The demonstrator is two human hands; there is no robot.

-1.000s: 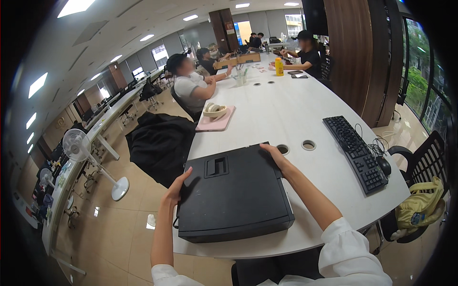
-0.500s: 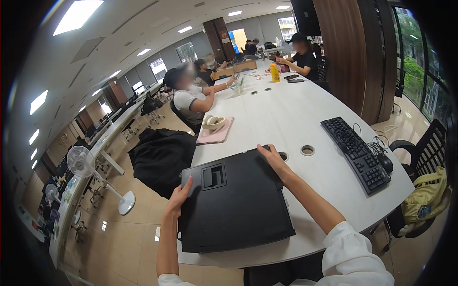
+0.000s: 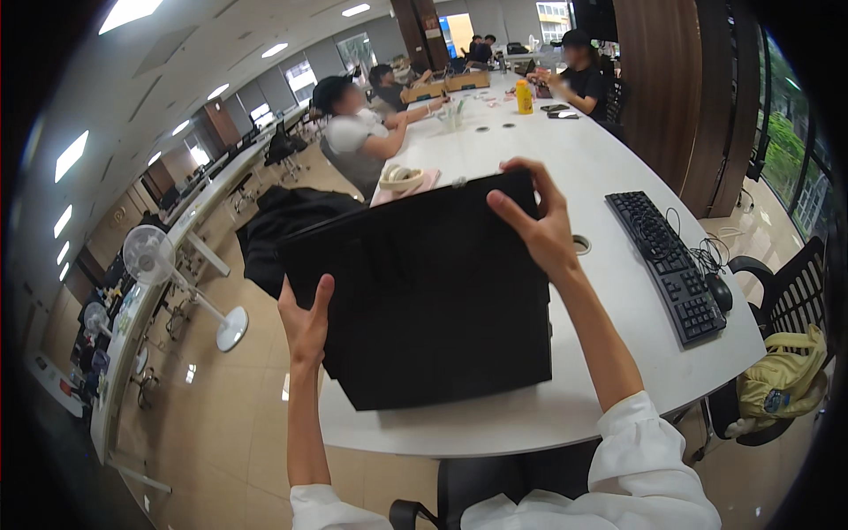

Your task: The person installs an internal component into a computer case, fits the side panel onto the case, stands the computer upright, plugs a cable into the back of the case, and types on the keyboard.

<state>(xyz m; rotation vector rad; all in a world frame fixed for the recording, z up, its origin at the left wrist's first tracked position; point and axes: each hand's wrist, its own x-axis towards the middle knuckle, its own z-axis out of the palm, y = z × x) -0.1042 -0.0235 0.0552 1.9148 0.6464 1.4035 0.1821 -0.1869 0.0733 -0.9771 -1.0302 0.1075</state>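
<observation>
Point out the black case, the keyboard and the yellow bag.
Black case [image 3: 433, 305], head view: middle of its broad face.
Keyboard [image 3: 669, 272], head view: middle of its top side.
Yellow bag [image 3: 782, 378], head view: middle of its body.

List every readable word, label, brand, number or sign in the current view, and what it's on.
None readable.
Black case: no legible text on the side in view.
Keyboard: key legends too small.
Yellow bottle: label too small.
Yellow bag: patch too blurred to tell if it bears text.

Open-plan office, long white table [image 3: 565, 159], keyboard [image 3: 677, 287], mesh chair [image 3: 799, 296], ceiling lights [image 3: 72, 155]
</observation>
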